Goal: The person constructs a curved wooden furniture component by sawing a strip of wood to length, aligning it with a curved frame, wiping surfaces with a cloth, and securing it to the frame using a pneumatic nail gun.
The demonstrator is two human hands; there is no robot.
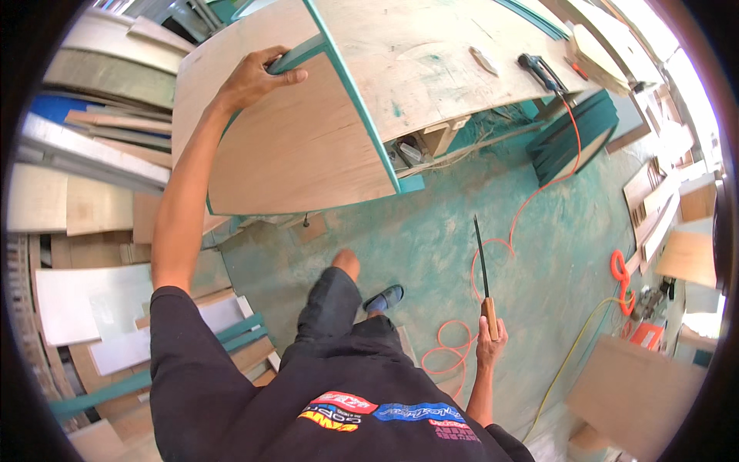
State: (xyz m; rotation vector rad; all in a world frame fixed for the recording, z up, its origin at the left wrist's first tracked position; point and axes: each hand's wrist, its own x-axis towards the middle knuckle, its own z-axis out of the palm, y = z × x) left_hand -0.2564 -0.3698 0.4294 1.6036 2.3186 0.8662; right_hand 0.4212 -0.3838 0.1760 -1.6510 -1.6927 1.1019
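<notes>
My left hand [258, 75] grips the upper corner of a wooden panel [285, 142] with teal-painted edging, its thumb across the teal strip. The panel stands tilted at the near left of the workbench [431, 85], and its lower edge overhangs the floor. Low on the right, away from the bench, my right hand [491, 346] is closed round the wooden handle of a file [483, 266]. The file's long, thin, dark blade points upward in view and touches nothing. Part of the right-hand fingers is hidden behind the handle.
On the bench lie an air nailer [540, 71] with an orange hose [531, 204] trailing across the floor, and a small pale block [483, 60]. Boards [108, 77] are stacked at left. A dark teal object [573, 138] stands beyond. A yellow cord [566, 362] crosses at right.
</notes>
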